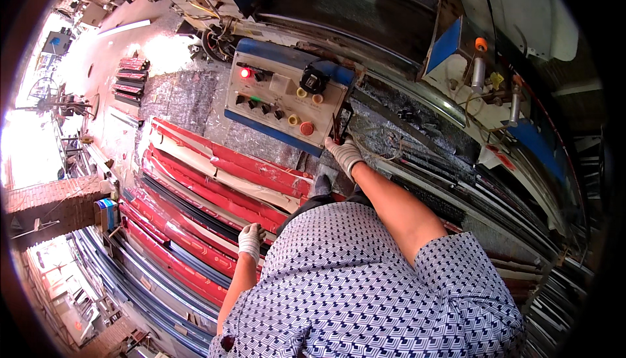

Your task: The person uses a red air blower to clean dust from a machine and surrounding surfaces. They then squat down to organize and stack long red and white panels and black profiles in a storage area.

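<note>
A control box (274, 87) with a pale panel and blue edges stands ahead of me. It carries several dark knobs, a lit red lamp (245, 73), a green switch and a red mushroom button (306, 128). My right hand (343, 153), in a whitish knit glove, grips the box's near right corner, thumb on the panel edge; its other fingers are partly hidden. Lower and to the left, my gloved left hand (250, 239) hangs by my side with its fingers curled and nothing visible in them. Below it lie long red-wrapped profiles (215, 192).
A long machine (417, 90) with blue end housings and metal cylinders (478, 74) runs behind the box and to the right. More long bars (140, 280) lie at the lower left, near a brick pillar (55, 208). Short red-wrapped pieces (132, 77) are stacked at the far left.
</note>
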The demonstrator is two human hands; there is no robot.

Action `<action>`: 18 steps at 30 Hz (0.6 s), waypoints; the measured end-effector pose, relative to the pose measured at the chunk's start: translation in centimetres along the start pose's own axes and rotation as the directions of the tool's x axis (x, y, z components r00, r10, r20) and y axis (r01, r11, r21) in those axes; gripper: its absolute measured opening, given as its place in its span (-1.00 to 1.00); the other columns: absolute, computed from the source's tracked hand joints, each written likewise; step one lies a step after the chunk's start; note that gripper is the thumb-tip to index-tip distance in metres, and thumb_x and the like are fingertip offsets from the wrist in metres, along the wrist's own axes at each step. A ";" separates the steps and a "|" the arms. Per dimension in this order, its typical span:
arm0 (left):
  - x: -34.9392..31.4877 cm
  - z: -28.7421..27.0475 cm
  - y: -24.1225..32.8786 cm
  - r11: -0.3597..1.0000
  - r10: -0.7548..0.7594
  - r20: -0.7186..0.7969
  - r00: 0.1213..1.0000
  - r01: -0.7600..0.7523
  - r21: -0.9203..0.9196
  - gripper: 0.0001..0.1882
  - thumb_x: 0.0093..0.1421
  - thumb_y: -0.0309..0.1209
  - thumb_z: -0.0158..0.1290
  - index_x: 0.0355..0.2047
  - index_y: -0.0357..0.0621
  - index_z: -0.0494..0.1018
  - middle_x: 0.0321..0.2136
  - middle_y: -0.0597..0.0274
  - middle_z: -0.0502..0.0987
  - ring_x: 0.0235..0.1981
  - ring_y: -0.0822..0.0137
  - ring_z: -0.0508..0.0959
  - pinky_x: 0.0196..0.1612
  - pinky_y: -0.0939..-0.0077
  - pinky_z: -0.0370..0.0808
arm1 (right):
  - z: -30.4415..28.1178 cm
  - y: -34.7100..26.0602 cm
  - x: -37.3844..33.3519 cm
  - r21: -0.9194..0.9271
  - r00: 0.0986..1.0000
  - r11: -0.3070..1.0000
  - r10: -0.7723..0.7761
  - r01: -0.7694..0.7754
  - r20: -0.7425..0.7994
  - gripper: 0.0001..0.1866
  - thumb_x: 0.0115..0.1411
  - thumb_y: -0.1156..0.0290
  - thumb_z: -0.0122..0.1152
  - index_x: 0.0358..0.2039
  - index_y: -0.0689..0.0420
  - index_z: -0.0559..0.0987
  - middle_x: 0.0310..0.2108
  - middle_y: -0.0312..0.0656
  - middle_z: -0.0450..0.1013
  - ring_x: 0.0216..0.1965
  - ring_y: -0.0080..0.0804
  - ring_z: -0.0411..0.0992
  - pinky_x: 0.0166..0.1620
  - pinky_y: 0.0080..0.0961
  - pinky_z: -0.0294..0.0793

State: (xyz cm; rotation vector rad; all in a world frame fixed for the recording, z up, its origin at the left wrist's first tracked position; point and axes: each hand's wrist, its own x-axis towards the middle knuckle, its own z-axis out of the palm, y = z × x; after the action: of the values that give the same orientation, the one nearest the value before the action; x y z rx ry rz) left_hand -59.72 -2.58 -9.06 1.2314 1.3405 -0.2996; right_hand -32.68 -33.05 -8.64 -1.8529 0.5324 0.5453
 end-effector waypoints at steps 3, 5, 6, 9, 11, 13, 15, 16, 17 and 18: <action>1.4 -0.9 -0.4 1.000 0.012 0.069 0.998 -0.012 -0.001 -0.80 0.24 -0.30 0.02 -0.22 -0.14 0.47 -0.53 0.28 0.55 -0.62 0.43 0.50 -0.56 0.56 0.36 | -0.2 -0.3 0.0 0.004 0.999 0.999 -0.040 0.040 0.020 -0.44 -0.01 0.09 0.38 -0.12 0.23 0.49 -0.22 -0.09 0.55 -0.22 -0.24 0.51 -0.05 -0.34 0.46; 0.6 0.0 0.1 1.000 0.010 0.066 0.998 -0.010 -0.008 -0.80 0.24 -0.31 0.02 -0.22 -0.14 0.47 -0.54 0.28 0.53 -0.64 0.44 0.48 -0.59 0.57 0.34 | -0.4 0.4 0.1 -0.032 0.999 0.998 -0.055 0.055 0.002 -0.47 -0.02 0.13 0.39 -0.14 0.23 0.49 -0.22 -0.12 0.55 -0.24 -0.29 0.51 -0.08 -0.38 0.48; 0.1 0.7 0.5 1.000 0.010 0.065 0.998 -0.009 -0.012 -0.81 0.24 -0.31 0.02 -0.22 -0.14 0.46 -0.55 0.29 0.52 -0.65 0.45 0.47 -0.60 0.58 0.33 | -0.3 0.9 0.3 -0.028 0.998 0.997 -0.069 0.069 -0.002 -0.48 -0.02 0.15 0.39 -0.15 0.23 0.48 -0.23 -0.13 0.54 -0.25 -0.31 0.51 -0.09 -0.39 0.48; 0.1 0.5 0.1 1.000 0.024 0.022 0.999 -0.024 -0.006 -0.81 0.24 -0.31 0.02 -0.23 -0.15 0.45 -0.56 0.28 0.51 -0.65 0.46 0.45 -0.61 0.58 0.30 | 0.4 1.1 0.5 -0.015 0.994 0.994 -0.104 0.104 0.029 -0.49 -0.02 0.19 0.39 -0.15 0.23 0.46 -0.28 -0.16 0.54 -0.29 -0.35 0.50 -0.12 -0.41 0.49; -0.1 0.0 -0.1 0.999 0.032 -0.012 0.999 -0.032 0.012 -0.79 0.24 -0.31 0.03 -0.22 -0.16 0.46 -0.55 0.26 0.52 -0.64 0.45 0.47 -0.59 0.57 0.33 | 0.8 1.2 0.3 -0.010 0.989 0.994 -0.108 0.110 0.102 -0.50 -0.03 0.23 0.39 -0.15 0.23 0.44 -0.31 -0.20 0.52 -0.31 -0.38 0.49 -0.14 -0.42 0.49; -0.6 0.1 -0.2 0.998 0.055 0.012 0.998 -0.056 0.019 -0.79 0.25 -0.30 0.04 -0.22 -0.17 0.47 -0.52 0.25 0.55 -0.62 0.44 0.49 -0.56 0.56 0.37 | 0.3 1.6 -0.7 0.110 0.978 0.980 -0.175 0.163 0.114 -0.46 -0.04 0.27 0.39 -0.10 0.23 0.40 -0.29 -0.25 0.49 -0.29 -0.43 0.46 -0.13 -0.45 0.48; -0.5 0.8 -0.2 0.997 0.073 0.036 0.997 -0.075 0.037 -0.78 0.25 -0.29 0.04 -0.23 -0.17 0.47 -0.51 0.22 0.57 -0.61 0.43 0.50 -0.55 0.56 0.37 | -0.2 1.6 -0.6 0.129 0.980 0.980 -0.164 0.150 0.110 -0.45 -0.04 0.27 0.40 -0.09 0.24 0.39 -0.26 -0.26 0.47 -0.28 -0.45 0.44 -0.11 -0.47 0.47; -0.7 1.3 -0.2 0.995 0.078 0.043 0.996 -0.081 0.060 -0.78 0.25 -0.28 0.05 -0.23 -0.18 0.48 -0.50 0.20 0.57 -0.60 0.43 0.51 -0.55 0.56 0.37 | -0.6 1.6 -0.7 0.125 0.984 0.985 -0.135 0.120 0.120 -0.45 -0.04 0.27 0.39 -0.09 0.24 0.38 -0.25 -0.25 0.47 -0.27 -0.45 0.44 -0.11 -0.47 0.47; -0.9 1.8 -0.1 0.996 0.083 0.039 0.996 -0.085 0.037 -0.78 0.25 -0.29 0.04 -0.23 -0.19 0.48 -0.51 0.21 0.57 -0.61 0.43 0.50 -0.56 0.56 0.36 | -0.8 1.6 -0.5 0.121 0.986 0.989 -0.103 0.087 0.128 -0.44 -0.04 0.27 0.39 -0.09 0.24 0.38 -0.24 -0.25 0.47 -0.26 -0.45 0.44 -0.11 -0.48 0.47; -1.0 2.4 0.0 0.996 0.088 0.036 0.995 -0.088 0.018 -0.79 0.25 -0.30 0.04 -0.23 -0.19 0.48 -0.52 0.22 0.56 -0.61 0.43 0.49 -0.56 0.56 0.35 | -0.8 1.5 -0.1 0.100 0.985 0.990 -0.110 0.097 0.136 -0.45 -0.03 0.27 0.39 -0.09 0.24 0.38 -0.24 -0.25 0.47 -0.27 -0.45 0.44 -0.11 -0.48 0.46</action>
State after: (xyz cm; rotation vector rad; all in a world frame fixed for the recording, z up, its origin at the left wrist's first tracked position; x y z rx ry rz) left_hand -58.68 -4.92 -8.76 1.2917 1.2518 -0.2712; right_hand -33.53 -34.28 -9.42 -1.7283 0.3588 0.5673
